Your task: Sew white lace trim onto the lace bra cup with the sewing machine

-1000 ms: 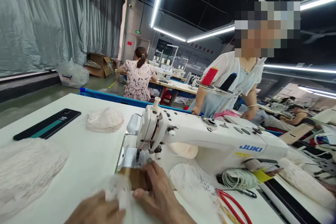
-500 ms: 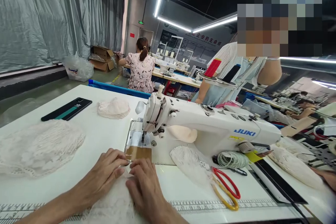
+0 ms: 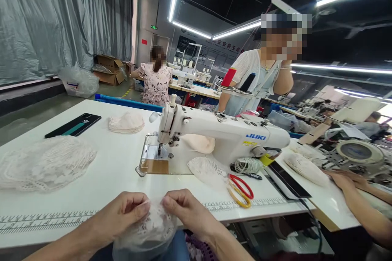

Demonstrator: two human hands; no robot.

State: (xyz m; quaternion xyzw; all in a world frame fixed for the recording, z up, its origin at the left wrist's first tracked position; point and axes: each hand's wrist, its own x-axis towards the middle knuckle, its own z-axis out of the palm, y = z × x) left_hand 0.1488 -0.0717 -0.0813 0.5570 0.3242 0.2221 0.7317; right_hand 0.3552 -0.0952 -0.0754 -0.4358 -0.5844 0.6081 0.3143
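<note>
My left hand and my right hand both pinch a small piece of white lace fabric at the near edge of the white table. The fingers of each hand are closed on the lace, which hangs down past the table edge. Beyond my hands a white JUKI sewing machine stands on the table, its needle over a metal plate. Neither hand touches the machine.
A lace pile lies at left, a black phone and a pale cup piece farther back. Red and yellow scissors and more lace lie right of the needle. A person stands behind; another person's hand rests at right.
Both hands drew back from the needle plate to the table's near edge, bringing the lace with them. The view pulled back too.
</note>
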